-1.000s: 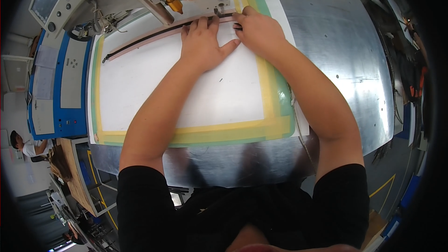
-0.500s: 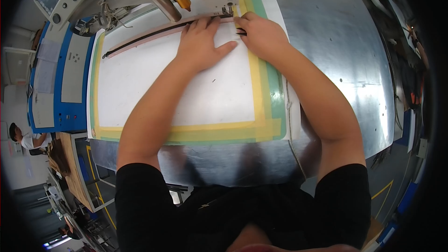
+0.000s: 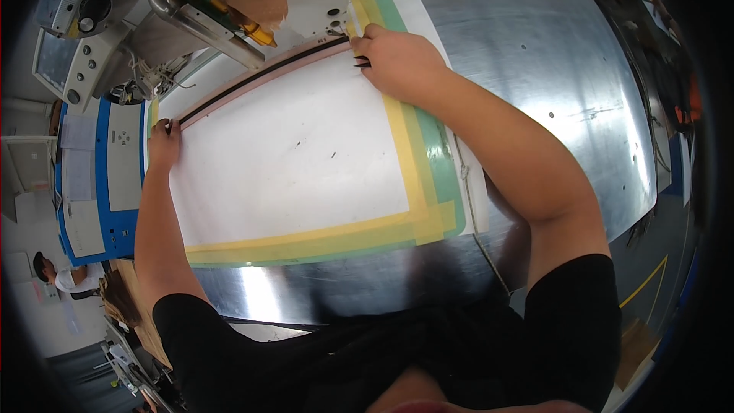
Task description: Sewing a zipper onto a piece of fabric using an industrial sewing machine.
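Note:
A long black strip (image 3: 267, 71) with pink edging, which looks like a zipper, slants across the top of a white sheet (image 3: 283, 168). My left hand (image 3: 166, 141) is closed at the strip's left end, its fingertips pinched there. At the strip's right end, by the machine head, is my right hand (image 3: 397, 65). Its fingers are curled round a small dark two-pronged tool (image 3: 362, 63), tweezers or snips; most of it is hidden in the palm. Yellow tape (image 3: 306, 232) and green tape (image 3: 447, 176) border the sheet.
Over the strip hangs a machine with a metal tube (image 3: 243, 52) and a gold-coloured tip (image 3: 262, 35). A blue and grey cabinet (image 3: 118, 218) stands at the left. The shiny metal table (image 3: 527, 69) extends right; a cord (image 3: 465, 172) lies near the sheet. A person (image 3: 73, 279) is far left.
My left hand has moved from the strip's right part, where it lay spread, to its left end. The right hand stays at the right end. The whole view has shifted.

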### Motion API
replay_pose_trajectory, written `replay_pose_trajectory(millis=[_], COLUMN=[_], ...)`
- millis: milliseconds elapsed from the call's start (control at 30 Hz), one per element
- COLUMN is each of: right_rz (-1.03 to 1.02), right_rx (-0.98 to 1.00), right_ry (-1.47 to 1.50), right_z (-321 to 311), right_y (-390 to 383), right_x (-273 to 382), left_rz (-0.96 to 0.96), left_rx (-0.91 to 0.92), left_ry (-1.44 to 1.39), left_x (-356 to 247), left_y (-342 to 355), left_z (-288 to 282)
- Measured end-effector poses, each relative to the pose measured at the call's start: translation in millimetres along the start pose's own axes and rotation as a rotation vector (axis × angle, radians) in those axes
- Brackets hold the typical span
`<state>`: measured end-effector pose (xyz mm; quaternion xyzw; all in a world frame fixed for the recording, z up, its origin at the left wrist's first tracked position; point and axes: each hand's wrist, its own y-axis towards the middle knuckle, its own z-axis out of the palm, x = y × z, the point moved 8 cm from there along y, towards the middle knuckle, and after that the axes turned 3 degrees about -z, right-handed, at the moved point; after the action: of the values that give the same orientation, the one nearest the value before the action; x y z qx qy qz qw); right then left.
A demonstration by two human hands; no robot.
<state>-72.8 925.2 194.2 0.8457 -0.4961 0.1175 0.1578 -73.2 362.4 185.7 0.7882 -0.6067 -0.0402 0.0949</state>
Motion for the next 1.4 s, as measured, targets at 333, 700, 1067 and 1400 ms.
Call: replay_pose_trajectory(millis=[333,700,1067,1400], right_rz=[-0.079,-0.033,-0.217,-0.196], right_rx=[-0.053,-0.037,-0.028,-0.058], right_ry=[-0.020,0.034,-0.106,-0.192], right_z=[-0.8,-9.0,0.3,13.6], right_y=[-6.2,-12.4,1.1,23.8], right_x=[0.5,4.6,52.9,55.2], left_rz=[-0.117,-0.411,-0.517,-0.535], left_rx=[-0.049,-0.090,-0.215,-0.229], left_ry=[0.188,-0.083,-0.326,-0.387], left_x=[-39.3,2.8,24.7,21.5], left_y=[-41.8,-335.2,-365.0,-363.6], left_z=[-78.6,-81.7,-69.4,-67.6])
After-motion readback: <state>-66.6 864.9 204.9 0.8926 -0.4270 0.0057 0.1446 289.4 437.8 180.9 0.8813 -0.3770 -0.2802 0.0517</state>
